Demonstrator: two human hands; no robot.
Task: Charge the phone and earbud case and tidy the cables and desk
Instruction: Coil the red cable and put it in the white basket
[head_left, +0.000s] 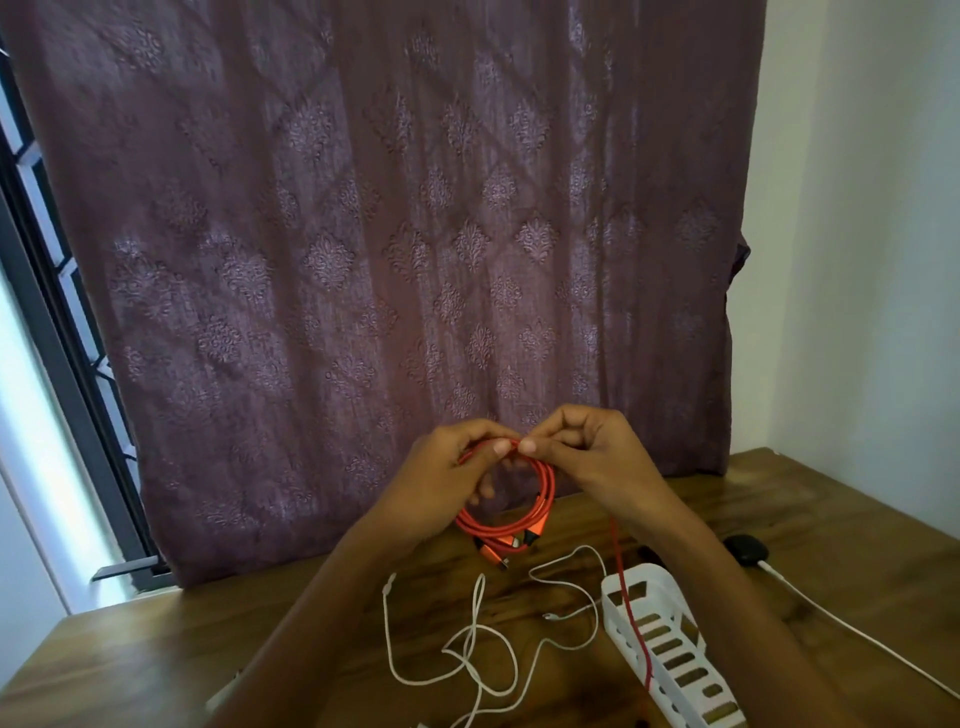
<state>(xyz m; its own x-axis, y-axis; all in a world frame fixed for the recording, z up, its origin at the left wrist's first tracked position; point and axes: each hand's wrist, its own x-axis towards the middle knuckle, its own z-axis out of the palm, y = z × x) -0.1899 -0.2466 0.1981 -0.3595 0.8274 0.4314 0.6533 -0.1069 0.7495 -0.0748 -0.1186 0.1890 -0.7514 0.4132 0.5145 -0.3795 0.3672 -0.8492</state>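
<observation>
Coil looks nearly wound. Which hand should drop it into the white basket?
Probably right: both pinch the orange coil, but the right hand has its forearm over the white basket; the left hand is farther off.

Wooden desk (156, 649), white cables (470, 644), white basket (670, 639)

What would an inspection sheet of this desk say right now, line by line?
Surface: wooden desk, brown grain.
Job's things: orange cable coil held above the desk; dark earbud case at right, with a white lead meeting it; phone not seen.
Clutter: white slotted basket at right.
Grippers: left hand and right hand both pinch the coil's top.
Cables: loose white cable tangled on the desk; red strand drops from the right hand across the basket.
Surroundings: purple patterned curtain, barred window at left, white wall at right.
</observation>
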